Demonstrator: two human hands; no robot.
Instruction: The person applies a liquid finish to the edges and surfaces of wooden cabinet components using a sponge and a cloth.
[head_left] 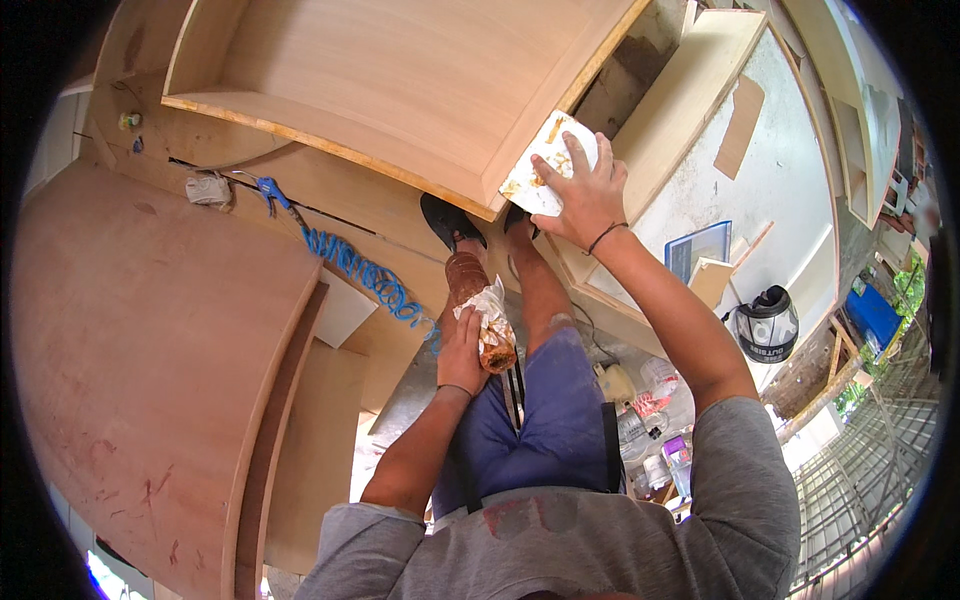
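Note:
My left hand (463, 345) is wrapped round a brown, smeared cylinder (467, 276) that has crumpled white paper or plastic (490, 310) around it. One end of the cylinder points towards me and is crusted with orange-brown stuff. Farther forward, my right hand (585, 190) has its fingers spread over a flat white piece (527, 172) with brown smears, gripping it at its near right side. That white piece lies against the front corner of a large open wooden cabinet box (380, 90). Whether it touches the wood cannot be made out.
A reddish-brown panel (150, 370) fills the left. Beside it lie a blue air gun (268, 192) and its coiled blue hose (360, 265). At right stands a white-topped box (690, 170) bearing a blue tray (698, 248) and a dark-and-white helmet-like object (768, 325). Bottles (632, 428) stand below.

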